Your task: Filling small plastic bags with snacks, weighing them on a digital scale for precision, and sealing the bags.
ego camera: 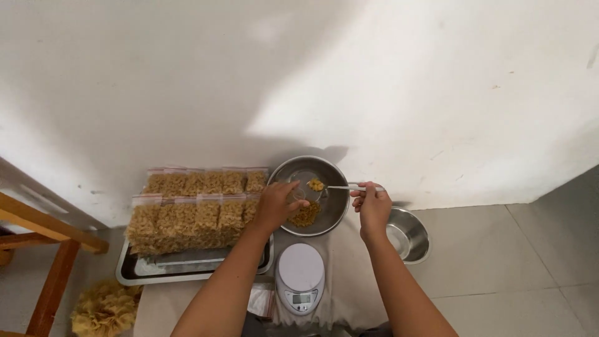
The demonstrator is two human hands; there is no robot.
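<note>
My left hand (279,205) holds a small clear plastic bag (304,187) open over a steel bowl (337,209) that has yellow-brown snack pieces (305,216) in it. My right hand (372,206) grips the handle of a metal spoon (340,186). The spoon's tip carries a small heap of the snack at the bag's mouth. A white round kitchen scale (301,274) with a small display sits just in front of the bowl.
A metal tray (134,274) at the left carries two rows of filled clear snack bags (194,209). A second, smaller steel bowl (413,234) is at the right. A wooden frame (53,246) and a yellow frilly clump (104,309) are at the far left. A white wall rises behind.
</note>
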